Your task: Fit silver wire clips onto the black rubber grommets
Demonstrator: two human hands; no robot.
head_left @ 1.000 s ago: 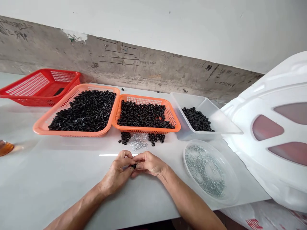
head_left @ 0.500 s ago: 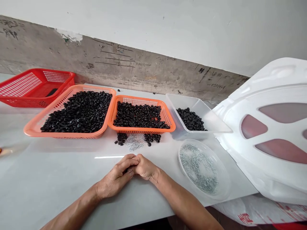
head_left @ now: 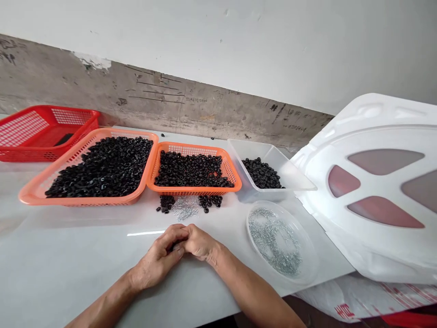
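My left hand (head_left: 160,257) and my right hand (head_left: 201,243) are closed against each other over the table. A dark spot shows between the left thumb and fingers, but what they hold is hidden. Just beyond lie a small heap of black parts (head_left: 166,203), a patch of tiny silvery pieces (head_left: 185,208) and a few black rings (head_left: 210,202). Behind these stands an orange basket (head_left: 194,190) of black ring-shaped parts (head_left: 191,169). To its left, a larger light-orange basket (head_left: 85,201) holds many small black parts (head_left: 105,166).
A red basket (head_left: 25,152) is at far left. On the right are a clear bin (head_left: 290,171) with black parts (head_left: 262,173) and a round clear dish (head_left: 309,269) of tiny silvery pieces. A big white moulded panel (head_left: 321,214) leans at the table's right edge. A wall runs behind.
The view has shifted slightly, so the table things sit a little lower and further left. My hands remain closed together, with only a slight change in the fingers.
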